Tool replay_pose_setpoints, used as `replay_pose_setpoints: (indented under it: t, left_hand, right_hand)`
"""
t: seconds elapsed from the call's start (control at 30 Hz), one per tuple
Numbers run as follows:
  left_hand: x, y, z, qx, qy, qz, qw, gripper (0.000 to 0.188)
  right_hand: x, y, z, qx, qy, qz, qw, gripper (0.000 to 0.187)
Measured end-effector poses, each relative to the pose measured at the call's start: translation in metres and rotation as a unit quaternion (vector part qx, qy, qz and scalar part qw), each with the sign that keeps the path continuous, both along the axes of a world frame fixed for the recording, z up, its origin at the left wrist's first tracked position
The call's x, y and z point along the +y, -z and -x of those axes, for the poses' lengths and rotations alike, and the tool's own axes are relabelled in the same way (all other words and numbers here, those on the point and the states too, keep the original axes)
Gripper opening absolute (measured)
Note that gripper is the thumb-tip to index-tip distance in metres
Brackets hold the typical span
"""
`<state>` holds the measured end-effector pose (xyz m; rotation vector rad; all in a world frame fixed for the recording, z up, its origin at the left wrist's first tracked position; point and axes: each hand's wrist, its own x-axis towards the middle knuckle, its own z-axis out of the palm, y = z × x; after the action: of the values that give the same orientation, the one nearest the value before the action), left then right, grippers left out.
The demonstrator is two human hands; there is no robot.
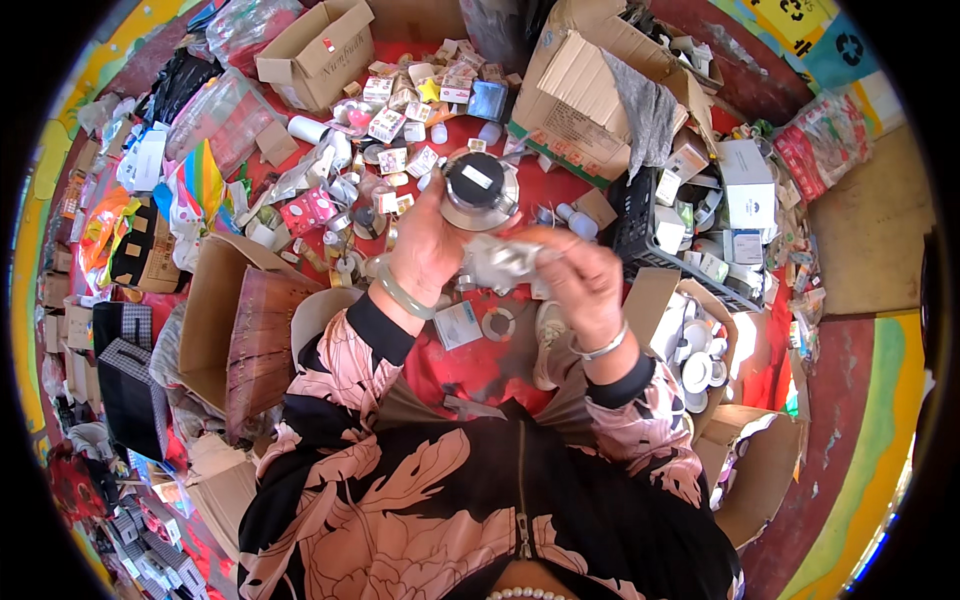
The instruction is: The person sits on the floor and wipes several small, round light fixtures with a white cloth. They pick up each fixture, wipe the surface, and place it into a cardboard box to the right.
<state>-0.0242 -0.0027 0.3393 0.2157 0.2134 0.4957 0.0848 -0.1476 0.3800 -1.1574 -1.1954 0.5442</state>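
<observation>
My left hand [428, 245] is closed on a round lamp-like fitting [481, 190] with a silvery rim, a black centre and a small white label. The fitting is held up over the red ground sheet, its back toward me. Just below it, the thumb and fingers of my right hand [588, 278] pinch a shiny, whitish crumpled piece [502, 258] that looks like clear plastic. Motion blurs this piece, and whether it is joined to the fitting I cannot tell. A white card [458, 326] and a pale ring [498, 323] lie beneath my hands.
Small boxes [388, 124] and loose round parts cover the far ground. A large carton [590, 95] and a black crate [640, 225] stand at the right. Nearer, a carton [735, 345] holds white discs. Another open carton [215, 320] stands at my left, beside bags.
</observation>
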Motion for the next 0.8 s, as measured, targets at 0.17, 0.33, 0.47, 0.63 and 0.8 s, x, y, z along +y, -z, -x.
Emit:
replay_pose_setpoints:
  t: [0.17, 0.33, 0.47, 0.63, 0.8]
  left_hand:
    - [-0.003, -0.011, 0.004, -0.141, 0.009, -0.006, 0.99, 0.052]
    - [-0.016, -0.01, 0.0, -0.058, -0.01, -0.088, 0.994, 0.065]
    - [-0.023, -0.007, -0.001, -0.046, -0.019, -0.083, 0.995, 0.058]
    - [-0.023, -0.005, 0.004, -0.091, 0.007, -0.09, 0.992, 0.057]
    - [-0.038, 0.003, 0.001, -0.089, 0.105, -0.085, 0.987, 0.057]
  right_hand:
    - [0.007, 0.002, -0.036, 0.174, 0.147, 0.016, 0.974, 0.02]
    - [0.006, 0.015, -0.036, 0.151, 0.156, 0.029, 0.976, 0.025]
    - [0.012, -0.004, -0.012, -0.148, 0.156, -0.001, 0.977, 0.021]
    - [0.011, -0.002, -0.012, -0.285, 0.192, -0.046, 0.938, 0.027]
    - [0.012, 0.005, -0.014, -0.227, 0.264, -0.049, 0.936, 0.03]
